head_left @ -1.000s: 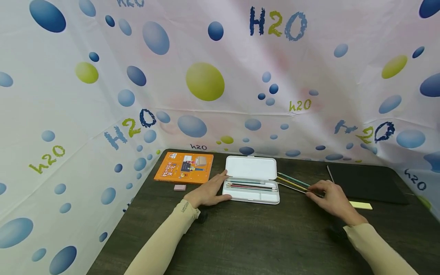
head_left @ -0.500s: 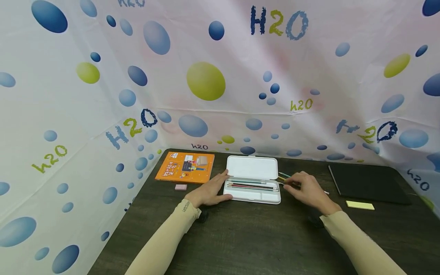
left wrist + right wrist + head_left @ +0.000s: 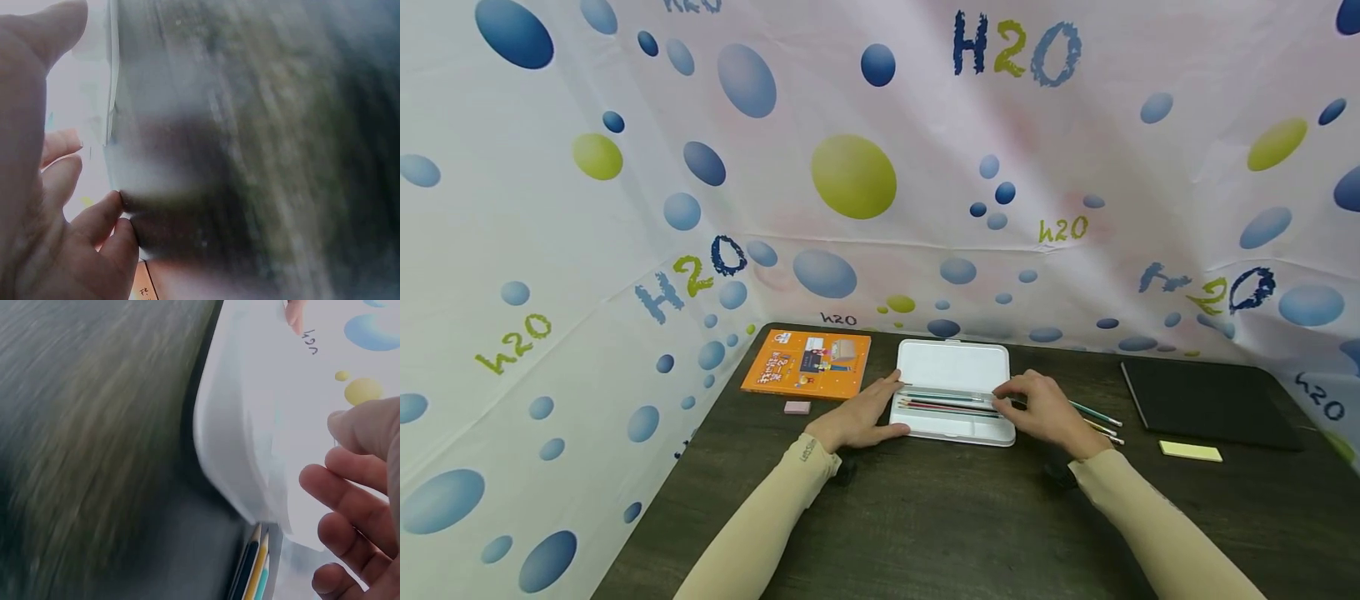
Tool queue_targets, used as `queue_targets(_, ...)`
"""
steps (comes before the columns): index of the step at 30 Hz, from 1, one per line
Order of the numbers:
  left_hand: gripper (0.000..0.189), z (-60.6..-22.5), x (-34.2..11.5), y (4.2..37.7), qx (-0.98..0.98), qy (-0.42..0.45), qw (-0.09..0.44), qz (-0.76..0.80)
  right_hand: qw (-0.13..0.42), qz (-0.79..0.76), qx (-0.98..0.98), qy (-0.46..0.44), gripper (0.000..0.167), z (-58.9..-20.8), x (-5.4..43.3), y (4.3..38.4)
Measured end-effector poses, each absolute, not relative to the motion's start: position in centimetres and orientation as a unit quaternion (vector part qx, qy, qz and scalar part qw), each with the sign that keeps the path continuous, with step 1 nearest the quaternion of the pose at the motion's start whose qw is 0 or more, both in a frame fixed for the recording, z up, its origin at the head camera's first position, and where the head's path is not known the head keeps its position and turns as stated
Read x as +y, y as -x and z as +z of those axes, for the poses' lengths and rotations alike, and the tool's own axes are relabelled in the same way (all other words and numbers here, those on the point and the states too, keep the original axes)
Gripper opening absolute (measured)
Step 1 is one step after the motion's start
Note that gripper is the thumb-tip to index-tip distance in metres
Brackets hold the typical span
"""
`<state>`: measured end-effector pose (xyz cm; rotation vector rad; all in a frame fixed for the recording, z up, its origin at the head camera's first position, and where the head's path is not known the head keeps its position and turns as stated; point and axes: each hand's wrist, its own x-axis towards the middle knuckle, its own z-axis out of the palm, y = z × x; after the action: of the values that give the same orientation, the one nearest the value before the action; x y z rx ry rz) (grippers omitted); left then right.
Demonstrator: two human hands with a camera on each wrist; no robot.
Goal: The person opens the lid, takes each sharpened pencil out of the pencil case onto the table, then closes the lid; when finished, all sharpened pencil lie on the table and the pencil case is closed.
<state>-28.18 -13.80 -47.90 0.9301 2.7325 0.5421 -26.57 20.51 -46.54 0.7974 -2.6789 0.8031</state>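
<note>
A white pencil case (image 3: 957,429) lies with its lid (image 3: 953,365) laid back. Several pencils (image 3: 943,406) rest in its tray. My left hand (image 3: 850,419) rests against the case's left side, fingers extended and thumb at the front corner. In the left wrist view, that hand (image 3: 69,231) has its fingertips at a pale edge. My right hand (image 3: 1041,412) is over the case's right end, thumb and forefinger slightly apart near the pencil ends; contact is unclear. In the right wrist view, no held object shows in the right hand (image 3: 362,487). Loose pencils (image 3: 1097,414) lie partly hidden behind it.
An orange book (image 3: 808,364) lies at the back left, with a pink eraser (image 3: 797,407) before it. At the right are a flat black board-like item (image 3: 1210,404) and a yellow sticky-note pad (image 3: 1190,451). A patterned curtain (image 3: 850,175) surrounds the dark table (image 3: 925,517).
My right hand has moved left, from the loose pencils to the right end of the case, uncovering their far ends. My left hand has stayed at the case.
</note>
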Motion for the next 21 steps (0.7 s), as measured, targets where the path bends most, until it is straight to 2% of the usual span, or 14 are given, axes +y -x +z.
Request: queue_targets(21,0.084,-47.9,-13.7,28.3,0.927,-0.314,0.104,0.177,0.094,0.262,-0.911,-0.303,0.015,-47.6,17.9,27.4)
